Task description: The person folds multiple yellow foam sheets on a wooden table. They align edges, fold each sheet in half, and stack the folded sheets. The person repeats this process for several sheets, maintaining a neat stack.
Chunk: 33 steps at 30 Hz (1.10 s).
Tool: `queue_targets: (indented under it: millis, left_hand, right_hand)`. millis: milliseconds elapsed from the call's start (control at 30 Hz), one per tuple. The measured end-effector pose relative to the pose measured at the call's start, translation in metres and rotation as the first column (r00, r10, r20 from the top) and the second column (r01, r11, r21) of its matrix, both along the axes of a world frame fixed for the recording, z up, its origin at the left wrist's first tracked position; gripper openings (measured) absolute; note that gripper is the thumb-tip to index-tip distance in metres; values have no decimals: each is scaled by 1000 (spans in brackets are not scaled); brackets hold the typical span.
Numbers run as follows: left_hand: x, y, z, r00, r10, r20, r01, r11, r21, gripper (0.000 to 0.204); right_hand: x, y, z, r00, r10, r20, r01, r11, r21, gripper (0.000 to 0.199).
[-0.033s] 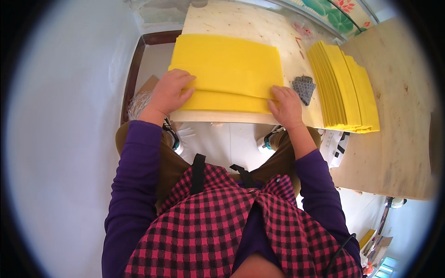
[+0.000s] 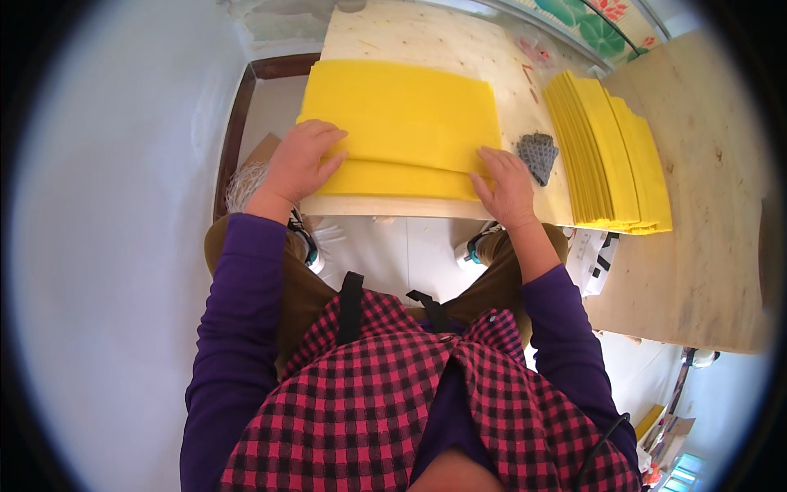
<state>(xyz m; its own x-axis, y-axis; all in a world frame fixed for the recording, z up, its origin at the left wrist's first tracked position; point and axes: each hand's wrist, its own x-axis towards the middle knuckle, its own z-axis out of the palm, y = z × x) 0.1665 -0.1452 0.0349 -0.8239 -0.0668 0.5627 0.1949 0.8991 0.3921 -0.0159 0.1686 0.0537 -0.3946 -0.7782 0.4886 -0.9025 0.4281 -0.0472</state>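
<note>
Yellow sheets point(image 2: 402, 123) are lying flat on a pale wooden board point(image 2: 426, 37), with their near edge running along the board's front edge, just ahead of the person's knees. Two layers are showing: a larger upper sheet and a strip of a lower one point(image 2: 402, 179) peeking out beneath it toward the person, so the upper one is sitting a little further back rather than flush.

Both hands are pressing down on this near edge, seemingly to be keeping the layers flat and squared. The left hand point(image 2: 302, 160) is resting on the left corner with fingers loosely spread and slightly curled, palm down. The right hand point(image 2: 507, 184) is lying on the right end, fingers stretched forward and close together, tips on the upper sheet's edge. Neither is pinching anything.

Just beside the right hand one small grey mesh pad point(image 2: 538, 156) is sitting on the board, within easy reach. Further right one fanned stack of yellow sheets point(image 2: 607, 148) is waiting; its layers are too many and too thin to count.
</note>
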Motion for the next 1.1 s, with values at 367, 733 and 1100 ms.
queue_targets:
  millis: [367,733,1100]
  left_hand:
    - [-95,115,-1,995,10,95,-45,925,378,58]
    - [-91,88,-27,794,375,478,-347,926,-149,64]
    - [-41,10,-36,682,559,471,-547,818,-178,67]
  right_hand:
    - [14,-116,-33,953,-45,300,12,994,111,56]
    - [13,-110,-50,899,-373,230,281,894,350,66]
    - [-15,-54,-38,830,-520,201,405,811,422,78]
